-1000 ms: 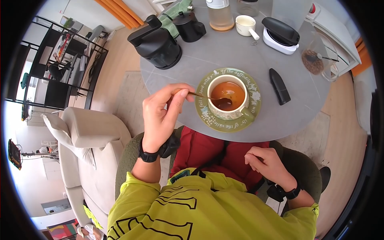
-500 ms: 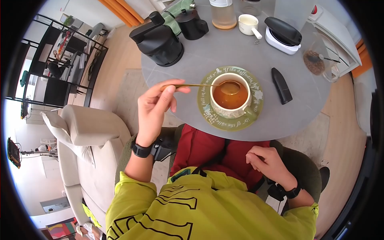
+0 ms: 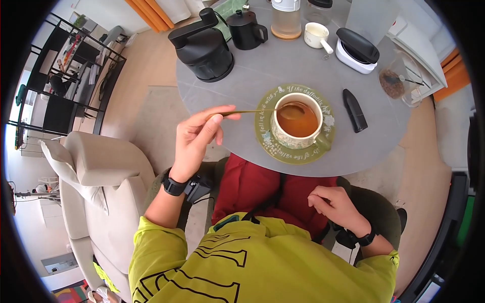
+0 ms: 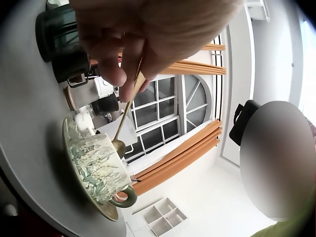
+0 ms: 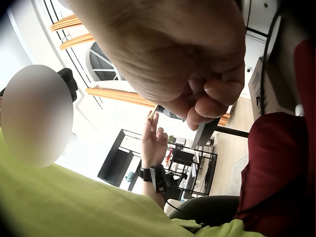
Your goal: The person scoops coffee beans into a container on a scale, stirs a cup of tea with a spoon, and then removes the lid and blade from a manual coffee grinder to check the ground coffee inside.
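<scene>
My left hand (image 3: 194, 141) pinches a thin gold spoon (image 3: 247, 110) by its handle, left of a patterned teacup (image 3: 284, 136). The spoon's bowl is over the amber tea (image 3: 298, 126), near the far side of the cup. In the left wrist view the spoon (image 4: 126, 116) slants down to the rim of the teacup (image 4: 96, 168). Beneath the cup lies a green saucer (image 3: 263, 132) with white lettering, and the cup's green handle points toward the near right. My right hand (image 3: 339, 207) hovers over the lap with loosely curled fingers and holds nothing.
Right of the saucer lies a black elongated device (image 3: 354, 111). A black kettle (image 3: 204, 53), a black pot (image 3: 245, 30), a small white handled cup (image 3: 316, 35) and a white container with a black lid (image 3: 356, 50) stand farther back on the grey round table (image 3: 227, 134).
The spoon's bowl was dipped in the tea a second ago; it has since been lifted and now is above it. The left hand has moved slightly left and down. The right hand stays put.
</scene>
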The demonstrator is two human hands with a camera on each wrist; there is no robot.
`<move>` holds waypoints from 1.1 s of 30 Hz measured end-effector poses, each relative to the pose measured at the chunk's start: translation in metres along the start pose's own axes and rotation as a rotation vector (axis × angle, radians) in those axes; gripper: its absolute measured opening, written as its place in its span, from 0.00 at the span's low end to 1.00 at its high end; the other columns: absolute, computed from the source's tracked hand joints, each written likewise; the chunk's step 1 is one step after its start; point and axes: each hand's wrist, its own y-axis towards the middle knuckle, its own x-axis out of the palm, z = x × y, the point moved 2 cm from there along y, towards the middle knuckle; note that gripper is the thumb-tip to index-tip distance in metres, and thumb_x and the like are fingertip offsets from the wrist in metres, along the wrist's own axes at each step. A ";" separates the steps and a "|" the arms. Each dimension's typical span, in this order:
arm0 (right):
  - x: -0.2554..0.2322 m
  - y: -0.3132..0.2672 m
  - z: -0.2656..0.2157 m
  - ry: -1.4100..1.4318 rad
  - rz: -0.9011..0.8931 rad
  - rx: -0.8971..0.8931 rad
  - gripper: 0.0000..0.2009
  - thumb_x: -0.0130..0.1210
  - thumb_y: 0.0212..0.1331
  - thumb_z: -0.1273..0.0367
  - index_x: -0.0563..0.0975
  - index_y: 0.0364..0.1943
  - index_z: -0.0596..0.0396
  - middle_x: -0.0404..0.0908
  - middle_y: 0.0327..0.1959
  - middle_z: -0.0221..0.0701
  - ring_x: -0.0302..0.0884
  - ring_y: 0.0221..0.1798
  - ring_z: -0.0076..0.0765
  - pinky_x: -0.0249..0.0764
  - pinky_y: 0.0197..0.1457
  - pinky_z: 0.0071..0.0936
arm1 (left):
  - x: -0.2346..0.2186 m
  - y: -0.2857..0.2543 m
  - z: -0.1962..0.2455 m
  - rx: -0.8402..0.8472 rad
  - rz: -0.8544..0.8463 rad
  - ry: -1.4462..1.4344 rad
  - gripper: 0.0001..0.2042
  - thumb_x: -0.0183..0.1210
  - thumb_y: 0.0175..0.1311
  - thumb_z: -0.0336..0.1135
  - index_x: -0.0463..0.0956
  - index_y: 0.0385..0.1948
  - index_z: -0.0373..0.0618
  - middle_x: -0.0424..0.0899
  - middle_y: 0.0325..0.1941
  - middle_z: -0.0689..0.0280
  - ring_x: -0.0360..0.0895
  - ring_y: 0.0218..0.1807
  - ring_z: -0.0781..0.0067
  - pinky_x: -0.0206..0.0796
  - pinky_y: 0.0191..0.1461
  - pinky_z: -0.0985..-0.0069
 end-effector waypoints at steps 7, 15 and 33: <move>-0.003 -0.002 -0.006 0.004 -0.014 0.014 0.07 0.50 0.64 0.72 0.76 0.30 0.60 0.75 0.20 0.31 0.70 0.20 0.25 0.66 0.26 0.23 | 0.011 -0.006 0.006 0.000 -0.016 0.007 0.14 0.48 0.70 0.33 0.77 0.50 0.36 0.85 0.40 0.59 0.67 0.22 0.85 0.55 0.27 0.87; -0.009 -0.003 -0.017 0.018 -0.010 0.058 0.08 0.50 0.64 0.71 0.75 0.30 0.60 0.73 0.18 0.29 0.70 0.20 0.22 0.65 0.26 0.22 | 0.013 -0.008 0.006 -0.038 -0.017 -0.011 0.14 0.48 0.70 0.33 0.77 0.50 0.36 0.85 0.38 0.59 0.67 0.21 0.86 0.55 0.26 0.87; -0.036 0.040 -0.037 0.389 0.464 0.070 0.12 0.49 0.67 0.71 0.66 0.52 0.55 0.70 0.25 0.26 0.65 0.17 0.14 0.58 0.18 0.13 | -0.001 -0.002 -0.007 -0.290 -0.077 -0.452 0.11 0.47 0.72 0.34 0.73 0.48 0.39 0.83 0.40 0.55 0.68 0.19 0.85 0.53 0.22 0.88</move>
